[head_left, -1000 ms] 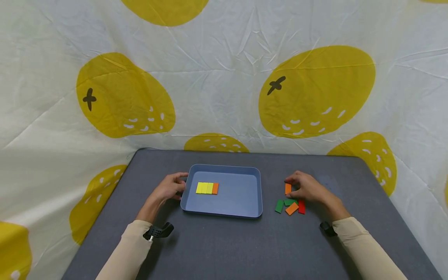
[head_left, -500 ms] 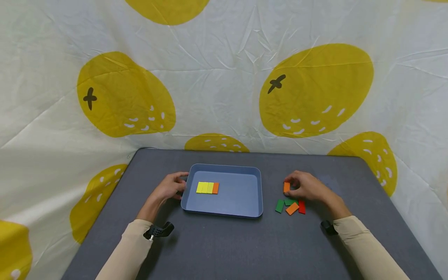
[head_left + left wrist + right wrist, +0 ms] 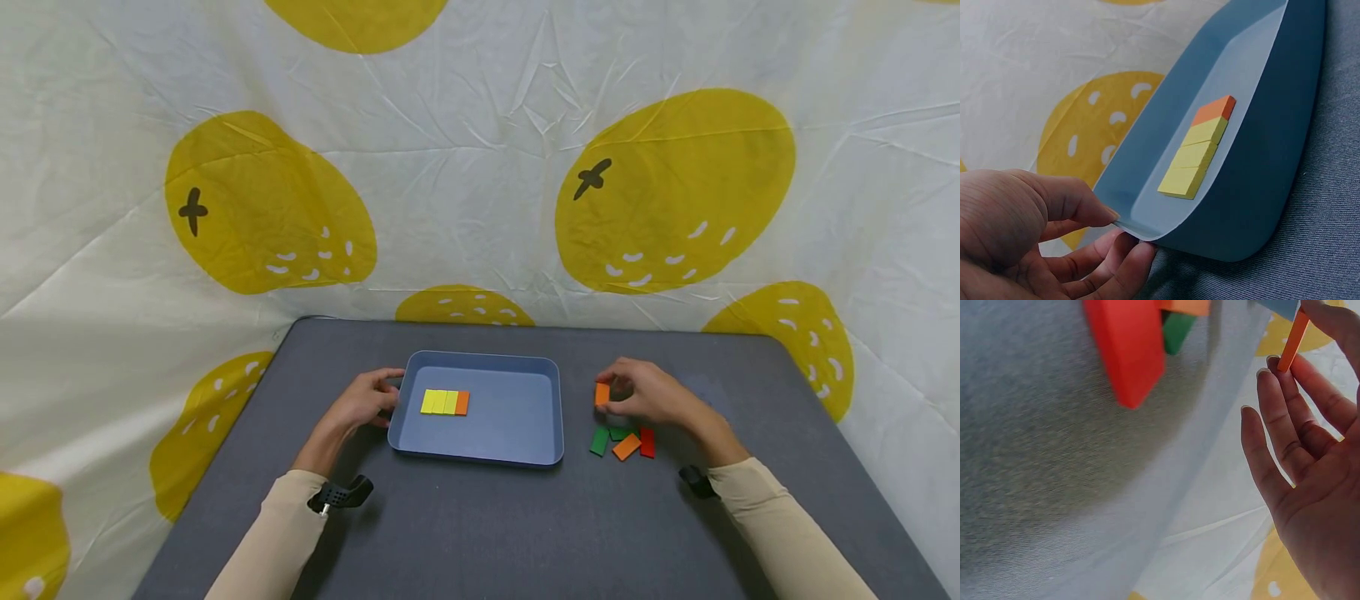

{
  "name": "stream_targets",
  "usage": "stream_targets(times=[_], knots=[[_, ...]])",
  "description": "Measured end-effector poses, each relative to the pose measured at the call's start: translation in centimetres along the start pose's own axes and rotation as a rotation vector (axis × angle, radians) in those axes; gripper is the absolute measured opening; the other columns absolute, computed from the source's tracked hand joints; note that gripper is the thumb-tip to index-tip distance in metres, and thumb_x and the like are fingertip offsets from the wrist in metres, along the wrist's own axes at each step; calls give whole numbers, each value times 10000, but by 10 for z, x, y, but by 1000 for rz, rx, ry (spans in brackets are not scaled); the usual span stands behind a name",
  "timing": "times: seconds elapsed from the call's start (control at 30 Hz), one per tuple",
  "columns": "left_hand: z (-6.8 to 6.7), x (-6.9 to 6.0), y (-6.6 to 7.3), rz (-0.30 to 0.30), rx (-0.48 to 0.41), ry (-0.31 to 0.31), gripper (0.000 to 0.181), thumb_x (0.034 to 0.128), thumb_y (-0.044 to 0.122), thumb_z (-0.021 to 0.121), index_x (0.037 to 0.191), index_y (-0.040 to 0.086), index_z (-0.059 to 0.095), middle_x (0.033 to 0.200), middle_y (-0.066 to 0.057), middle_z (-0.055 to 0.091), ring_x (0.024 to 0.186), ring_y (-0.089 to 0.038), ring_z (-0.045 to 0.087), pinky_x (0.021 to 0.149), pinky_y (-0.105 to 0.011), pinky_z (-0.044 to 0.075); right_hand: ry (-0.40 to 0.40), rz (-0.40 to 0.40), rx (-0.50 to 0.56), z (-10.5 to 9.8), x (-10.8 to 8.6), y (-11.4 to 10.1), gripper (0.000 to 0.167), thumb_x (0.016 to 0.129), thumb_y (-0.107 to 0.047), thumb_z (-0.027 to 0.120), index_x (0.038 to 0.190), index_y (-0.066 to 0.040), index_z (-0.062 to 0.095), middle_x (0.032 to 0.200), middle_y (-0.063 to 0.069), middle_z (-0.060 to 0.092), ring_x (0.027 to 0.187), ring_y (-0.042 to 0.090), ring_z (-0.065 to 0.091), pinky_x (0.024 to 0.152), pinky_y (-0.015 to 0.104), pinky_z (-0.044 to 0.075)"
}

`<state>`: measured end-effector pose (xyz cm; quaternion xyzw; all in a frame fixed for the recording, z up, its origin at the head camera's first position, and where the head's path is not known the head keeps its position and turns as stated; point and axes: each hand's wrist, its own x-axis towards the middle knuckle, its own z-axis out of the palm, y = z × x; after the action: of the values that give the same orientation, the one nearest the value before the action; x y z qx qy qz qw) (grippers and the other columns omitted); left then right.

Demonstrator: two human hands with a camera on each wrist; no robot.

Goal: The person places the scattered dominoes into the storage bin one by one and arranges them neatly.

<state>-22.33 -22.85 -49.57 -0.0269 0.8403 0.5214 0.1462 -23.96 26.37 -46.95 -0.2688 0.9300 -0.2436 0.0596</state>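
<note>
I've got an orange block [image 3: 602, 395] pinched in my right hand [image 3: 647, 393], just beyond the loose blocks [image 3: 627, 447], left hand [image 3: 363, 402] gripping the blue tray [image 3: 517, 421] at its edge!

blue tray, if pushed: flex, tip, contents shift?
Probably stiff: the blue tray shows no bend at the left hand's pinch. Unlikely to tip, being broad and low. The yellow-and-orange tile row might shift, with bare space alongside.

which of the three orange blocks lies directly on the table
The loose orange block beside the red block and green blocks. The held orange block is in the right hand; the third orange block is inside the tray.
</note>
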Motion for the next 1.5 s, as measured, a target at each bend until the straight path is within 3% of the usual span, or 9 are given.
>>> stream_targets(times=[0.33, 0.6, 1.03, 1.5], knots=[[0, 1, -2, 5, -20, -9, 577, 945, 0, 578, 1509, 49, 464, 1136, -232, 610, 933, -303, 622, 634, -390, 591, 46, -66, 13, -5, 6, -17, 408, 848, -307, 827, 1181, -96, 720, 1091, -3, 691, 934, 202, 657, 804, 410, 556], [1, 0, -1, -5, 3, 0, 576, 944, 15, 575, 1509, 67, 470, 1125, -222, 608, 943, -295, 609, 637, -386, 587, 26, -72, 2, -10, 12, -32, 408, 852, -364, 819, 1183, -148, 718, 1084, -36, 696, 943, 185, 657, 796, 381, 546], [-1, 0, -3, 9, 1, -16, 570, 954, 18, 573, 1511, 65, 464, 1119, -219, 617, 931, -296, 629, 650, -399, 591, 8, -130, -14, -11, 29, -62, 423, 840, -397, 821, 1160, -135, 731, 1055, -78, 688, 900, 150, 652, 794, 366, 550], [-1, 0, -2, 3, -3, -17, 573, 952, 17, 577, 1512, 61, 460, 1127, -229, 618, 928, -303, 632, 646, -396, 593, -35, -147, -16, -9, 48, -92, 384, 829, -485, 805, 1103, -228, 727, 1022, -122, 663, 892, 124, 636, 735, 301, 512]])
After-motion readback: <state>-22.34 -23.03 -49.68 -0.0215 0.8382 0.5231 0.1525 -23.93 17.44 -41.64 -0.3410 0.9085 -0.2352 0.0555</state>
